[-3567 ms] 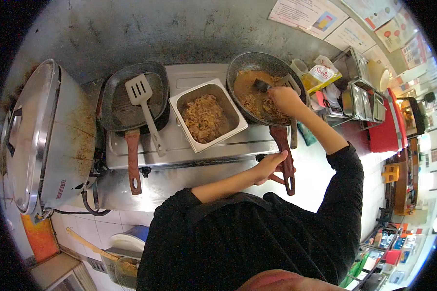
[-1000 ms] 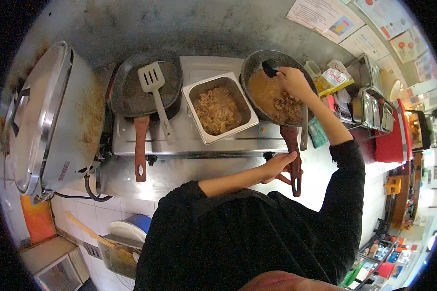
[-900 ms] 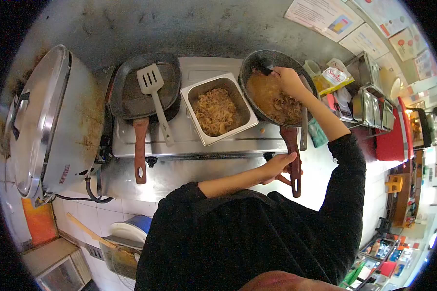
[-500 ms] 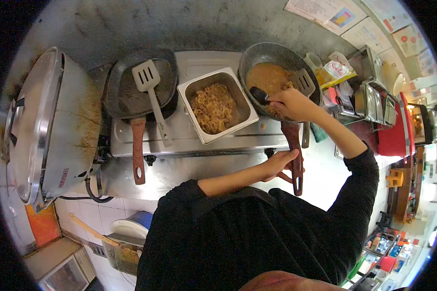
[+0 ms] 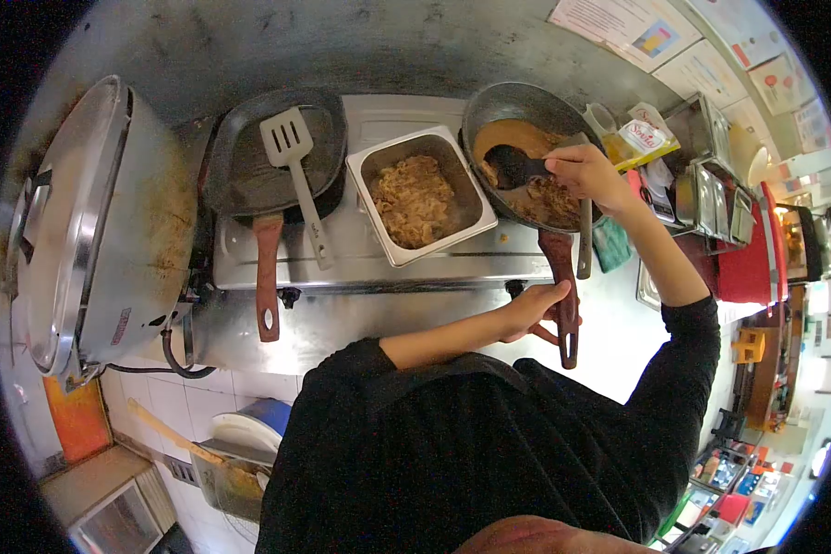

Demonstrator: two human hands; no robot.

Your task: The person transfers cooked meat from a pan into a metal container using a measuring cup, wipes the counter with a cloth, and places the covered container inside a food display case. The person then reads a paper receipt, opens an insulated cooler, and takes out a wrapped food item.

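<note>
My right hand (image 5: 589, 180) is closed over the right side of a speckled frying pan (image 5: 489, 102), gripping a black utensil with a broad dark head (image 5: 515, 169). That head rests in the brown sauce (image 5: 517, 134); its exact kind is unclear. Shredded meat (image 5: 556, 200) lies in the pan's lower part. My left hand (image 5: 533, 314) wraps its thumb and fingers around the pan's brown handle (image 5: 563, 277). A grey spatula handle (image 5: 584, 245) leans over the near rim, its head partly hidden by my right hand. Left of the pan, a steel container (image 5: 482, 224) holds cooked shredded meat (image 5: 415, 200).
On the stove's left sits a square pan (image 5: 226, 166) with a slotted spatula (image 5: 295, 175) across it. A large lidded cooker (image 5: 148, 231) stands farther left. To the right are a yellow-white packet (image 5: 646, 138), a green cloth (image 5: 611, 245) and steel containers (image 5: 706, 198).
My right hand has moved right and slightly away from me. The utensil's dark head shows more now and sits farther right in the sauce. My left hand stays on the pan handle.
</note>
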